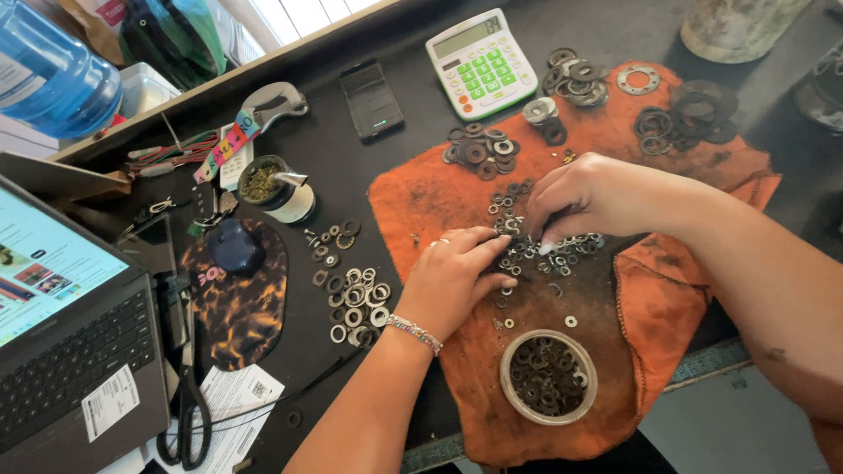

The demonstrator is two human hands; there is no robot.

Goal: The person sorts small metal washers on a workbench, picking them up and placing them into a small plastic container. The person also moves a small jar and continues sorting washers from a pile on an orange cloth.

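Plainly small steel washers [536, 250] — hard, light, slippery; best pinched at the rim. Left hand [452, 272] and right hand [597, 197], fingers curled, pick among them.

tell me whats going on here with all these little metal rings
A person is picking through a loose pile of small washers on an orange cloth, left hand and right hand both fingering them. A round tin near the hands holds more. Other washer piles sit around a calculator.
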